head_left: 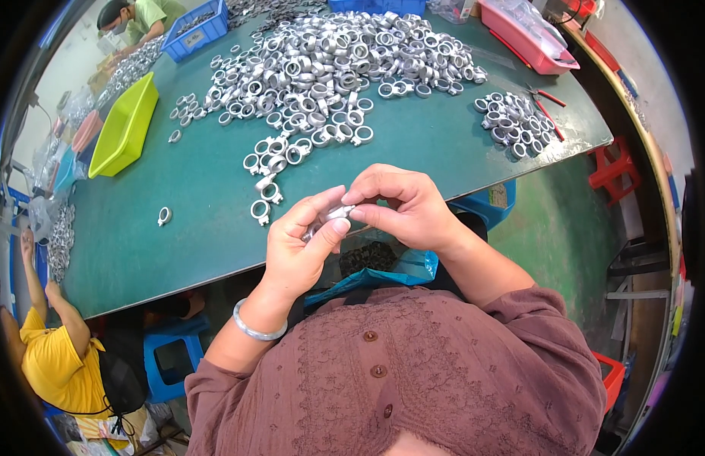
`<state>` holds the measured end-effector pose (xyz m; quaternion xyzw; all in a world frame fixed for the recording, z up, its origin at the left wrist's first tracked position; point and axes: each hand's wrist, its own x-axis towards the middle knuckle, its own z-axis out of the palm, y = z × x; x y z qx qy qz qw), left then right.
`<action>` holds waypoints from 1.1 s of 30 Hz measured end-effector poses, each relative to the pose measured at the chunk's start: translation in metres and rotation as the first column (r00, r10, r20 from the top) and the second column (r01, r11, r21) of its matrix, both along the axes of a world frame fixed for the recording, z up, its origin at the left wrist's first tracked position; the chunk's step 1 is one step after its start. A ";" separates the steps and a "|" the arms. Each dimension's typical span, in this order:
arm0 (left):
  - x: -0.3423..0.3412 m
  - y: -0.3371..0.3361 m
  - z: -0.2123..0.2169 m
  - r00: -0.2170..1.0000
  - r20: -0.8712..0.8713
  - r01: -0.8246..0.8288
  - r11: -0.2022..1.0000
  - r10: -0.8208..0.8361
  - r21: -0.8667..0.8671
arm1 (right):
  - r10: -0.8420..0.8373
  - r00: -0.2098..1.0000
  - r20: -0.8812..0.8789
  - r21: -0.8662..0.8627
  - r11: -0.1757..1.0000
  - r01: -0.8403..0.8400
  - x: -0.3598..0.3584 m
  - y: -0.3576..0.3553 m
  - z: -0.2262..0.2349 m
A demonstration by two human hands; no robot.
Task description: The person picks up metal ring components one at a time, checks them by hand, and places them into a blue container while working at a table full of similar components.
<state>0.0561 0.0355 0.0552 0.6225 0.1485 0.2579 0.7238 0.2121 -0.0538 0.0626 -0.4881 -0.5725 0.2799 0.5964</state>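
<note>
Gripping a silver metal piece (338, 213) between left thumb and fingers, pressing its upper end between thumb and index finger of right hand (402, 207), with left hand (295, 239) curling around the lower end. Holding the piece above near edge of green table (193, 178), in front of the body, partly hiding it behind fingers. On containers: seeing blue bin (197, 39) at back left, holding small dark parts; yellow-green tray (127, 125) below it along the left side, showing its bare inner wall; pink tray (554, 62) at back right, carrying clear plastic bags (536, 24); second blue bin (379, 6) at the far edge, cut off by the frame. Also spotting blue plastic bag (425, 266) under near table edge, gaping open around dark small parts (365, 258). On labels: noting white label (192, 38) with dark writing on front wall of first blue bin. Loose on table: seeing large heap of silver rings (314, 68) in the middle, trailing toward the hands; smaller ring pile (516, 125) at right, just beside red-handled pliers (551, 99); single ring (164, 216) lying well apart at left.
</note>
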 end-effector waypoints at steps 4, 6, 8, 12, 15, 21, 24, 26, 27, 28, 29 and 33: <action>0.003 -0.003 -0.001 0.993 0.084 -0.088 0.988 0.078 0.124 | 0.051 0.938 -0.342 -0.050 0.996 -0.072 -0.007 -0.001 -0.002; 0.005 -0.003 -0.003 0.984 0.146 -0.128 0.973 0.101 0.193 | 0.078 0.937 -0.339 -0.033 0.995 -0.095 -0.006 0.000 -0.002; 0.005 -0.002 -0.003 0.983 0.146 -0.140 0.960 0.107 0.241 | 0.106 0.936 -0.337 -0.017 0.993 -0.118 -0.006 0.000 -0.002; 0.004 -0.001 -0.004 0.983 0.134 -0.167 0.927 0.128 0.336 | 0.101 0.930 -0.352 -0.025 0.993 -0.117 -0.006 0.000 -0.004; 0.005 -0.002 -0.003 0.982 0.132 -0.175 0.925 0.138 0.338 | 0.100 0.933 -0.346 -0.033 0.992 -0.118 -0.005 0.000 -0.005; 0.004 -0.001 -0.006 0.980 0.097 -0.195 0.915 0.172 0.354 | -0.170 0.980 0.102 -0.162 0.969 0.185 0.009 0.002 -0.005; 0.003 0.002 -0.009 0.979 0.045 -0.199 0.900 0.197 0.388 | -0.420 0.748 0.514 0.035 0.881 0.471 0.031 0.017 -0.012; 0.003 0.004 -0.010 0.981 0.009 -0.181 0.912 0.192 0.368 | -0.456 0.643 0.616 0.110 0.857 0.503 0.040 0.024 -0.013; 0.003 0.005 -0.009 0.982 -0.027 -0.165 0.923 0.185 0.347 | -0.430 0.577 0.694 0.106 0.854 0.509 0.041 0.027 -0.011; 0.002 0.006 -0.008 0.983 -0.025 -0.163 0.923 0.183 0.347 | -0.399 0.505 0.765 0.102 0.850 0.516 0.043 0.029 -0.009; 0.000 0.007 -0.005 0.995 -0.054 -0.083 0.994 0.087 0.066 | -0.401 0.503 0.766 0.104 0.849 0.518 0.044 0.030 -0.008; -0.002 0.011 0.004 0.999 0.041 0.050 0.871 -0.034 -0.489 | -0.323 0.543 0.775 0.021 0.872 0.489 0.049 0.032 -0.007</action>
